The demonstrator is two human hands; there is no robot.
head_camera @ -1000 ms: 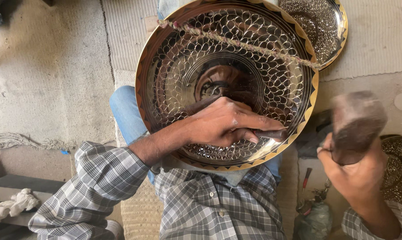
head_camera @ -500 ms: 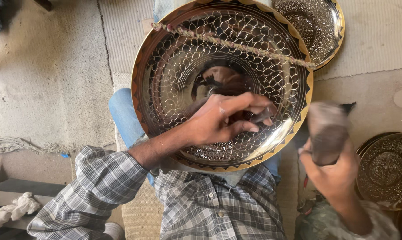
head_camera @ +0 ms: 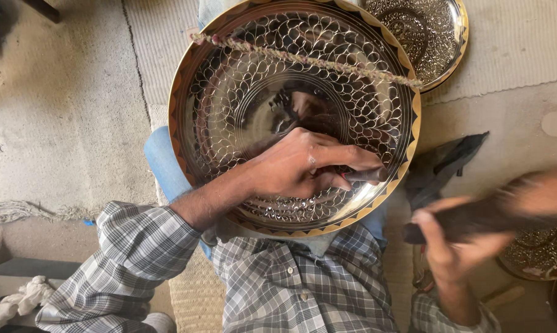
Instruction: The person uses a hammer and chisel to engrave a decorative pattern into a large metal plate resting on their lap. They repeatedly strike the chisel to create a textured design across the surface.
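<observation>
A large round metal plate (head_camera: 229,92), engraved with a scale pattern and edged with a gold border, rests tilted against my lap. My left hand (head_camera: 297,163) lies on its lower part and grips a short dark metal punch (head_camera: 365,175) whose tip touches the plate near the right rim. My right hand (head_camera: 454,246) is off to the right, closed around the handle of a dark wooden mallet (head_camera: 482,213), which is blurred by motion and apart from the punch. A twisted rope (head_camera: 303,58) crosses the upper plate.
A second engraved plate (head_camera: 429,37) lies at the top right, and part of another (head_camera: 537,256) at the right edge. A dark cloth (head_camera: 442,166) lies on the floor beside the big plate. A woven mat (head_camera: 100,123) covers the floor left; white rag (head_camera: 10,302) at bottom left.
My right hand has swung the mallet from upright to a lower, nearly level position, its head out to the right. My left hand keeps the punch on the plate, shifted slightly.
</observation>
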